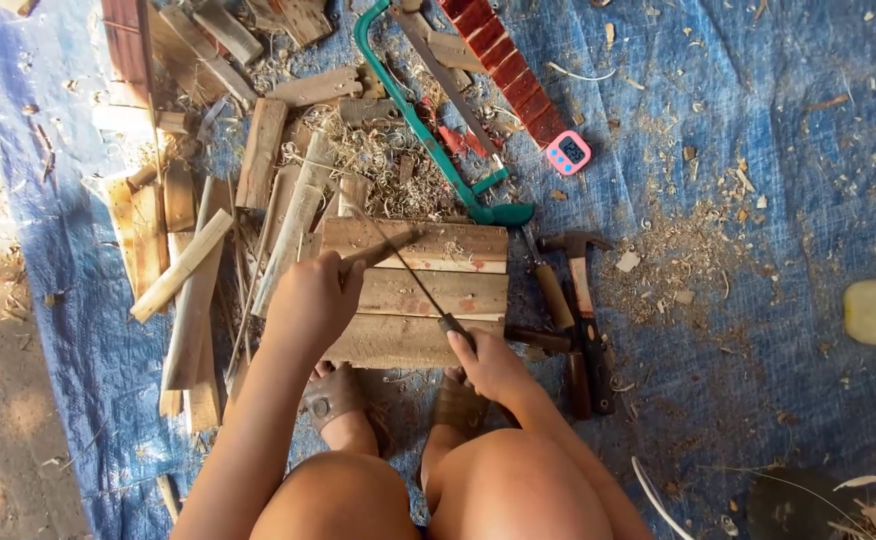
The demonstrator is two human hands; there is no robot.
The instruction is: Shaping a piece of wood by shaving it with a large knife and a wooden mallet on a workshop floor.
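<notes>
Blue tarpaulin (pixel 758 150) is covering the ground, littered with sawdust and curled wood shavings (pixel 378 160). A person is squatting over a slatted wooden panel (pixel 428 295) made of three boards, which is lying flat on the tarp just in front of both sandalled feet. Left hand (pixel 310 300) is resting at the panel's left edge, fingers curled around a narrow wooden stick (pixel 383 250) that is angling up across the top board. Right hand (pixel 488 362) is sitting at the panel's lower right corner, fingers wrapped tightly around the dark handle of a thin metal rod tool (pixel 408 268), whose shaft is running diagonally up-left over the boards. A green bow saw (pixel 428 135) is lying just beyond the panel. A hammer (pixel 580 275) is lying just right of it. A pink digital timer (pixel 568 152) is sitting farther back, and loose wood offcuts (pixel 198 260) are piling up on the left.
</notes>
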